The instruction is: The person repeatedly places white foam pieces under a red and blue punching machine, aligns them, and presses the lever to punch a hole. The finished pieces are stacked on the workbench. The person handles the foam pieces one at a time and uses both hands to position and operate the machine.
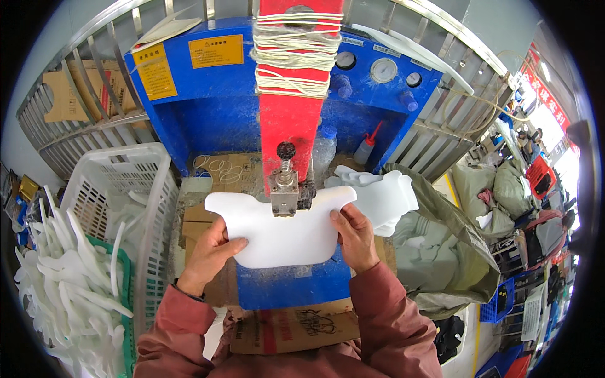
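Closest to the view, reddish sleeves (pixel 403 318) reach in from the lower edge. The left hand (pixel 207 257) and right hand (pixel 360 240) pinch opposite sides of a curved white sheet (pixel 287 242), thumbs (pixel 236 246) on top, other fingers (pixel 359 218) partly hidden. Its far edge lies beneath the metal head (pixel 285 196) of a red arm (pixel 287 120), above a blue surface (pixel 291 290); whether head and sheet touch is hard to tell. White pieces (pixel 387 196) lie stacked beyond the right hand.
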A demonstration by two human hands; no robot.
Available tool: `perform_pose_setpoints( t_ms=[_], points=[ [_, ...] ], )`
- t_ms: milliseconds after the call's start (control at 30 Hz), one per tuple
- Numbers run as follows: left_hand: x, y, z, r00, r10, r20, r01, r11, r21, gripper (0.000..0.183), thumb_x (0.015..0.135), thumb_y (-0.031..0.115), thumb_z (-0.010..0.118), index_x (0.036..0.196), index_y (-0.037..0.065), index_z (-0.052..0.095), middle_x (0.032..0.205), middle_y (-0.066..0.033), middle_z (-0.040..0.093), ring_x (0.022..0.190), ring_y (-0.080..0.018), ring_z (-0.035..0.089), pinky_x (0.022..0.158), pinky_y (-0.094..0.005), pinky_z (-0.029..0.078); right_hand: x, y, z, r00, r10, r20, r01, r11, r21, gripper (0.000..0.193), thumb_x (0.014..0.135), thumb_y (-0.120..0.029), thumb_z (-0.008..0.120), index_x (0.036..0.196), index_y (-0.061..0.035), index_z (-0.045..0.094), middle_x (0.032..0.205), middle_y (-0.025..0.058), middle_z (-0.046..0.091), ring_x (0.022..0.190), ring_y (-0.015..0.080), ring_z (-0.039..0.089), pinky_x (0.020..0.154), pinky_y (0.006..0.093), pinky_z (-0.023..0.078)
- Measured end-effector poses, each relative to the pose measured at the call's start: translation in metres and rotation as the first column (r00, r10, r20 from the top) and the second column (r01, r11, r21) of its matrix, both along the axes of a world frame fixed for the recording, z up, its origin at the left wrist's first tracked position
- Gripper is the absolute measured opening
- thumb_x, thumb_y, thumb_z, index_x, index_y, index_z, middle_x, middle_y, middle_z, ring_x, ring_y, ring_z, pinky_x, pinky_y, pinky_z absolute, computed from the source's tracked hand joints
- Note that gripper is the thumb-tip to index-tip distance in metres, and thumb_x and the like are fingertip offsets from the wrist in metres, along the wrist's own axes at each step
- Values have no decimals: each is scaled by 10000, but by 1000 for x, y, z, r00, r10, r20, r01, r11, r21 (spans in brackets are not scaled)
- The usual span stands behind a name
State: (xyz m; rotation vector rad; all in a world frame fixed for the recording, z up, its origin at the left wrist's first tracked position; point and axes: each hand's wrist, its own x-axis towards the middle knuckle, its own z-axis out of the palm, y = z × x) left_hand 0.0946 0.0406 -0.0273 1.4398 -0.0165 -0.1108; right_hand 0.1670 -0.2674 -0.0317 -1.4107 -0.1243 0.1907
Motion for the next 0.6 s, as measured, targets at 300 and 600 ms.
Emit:
perform_pose_setpoints(
  t_ms=[300, 600],
  points=[
    [0, 10, 1, 997, 75, -13, -76, 997, -18, 509, 980, 39, 705, 1455, -23, 533, 1210, -73, 720, 1076, -125, 682, 948, -294, 536, 8, 14, -3, 998, 52, 26, -54, 995, 83, 239, 1083, -148, 624, 1270, -8, 673, 1029, -39, 688, 884, 33, 585, 756, 217, 462],
    [6, -15, -2, 1000, 28, 7, -27, 996, -82, 512, 982, 46, 706, 1459, -2, 527, 1186, -59, 721, 1049, -106, 672, 922, -284, 532, -3, -8, -1, 1000, -5, 20, 1, 976, 219, 291, 1086, -154, 625, 1320, 15, 660, 1123, 1, 716, 949, 59, 643, 812, 229, 512]
  ],
)
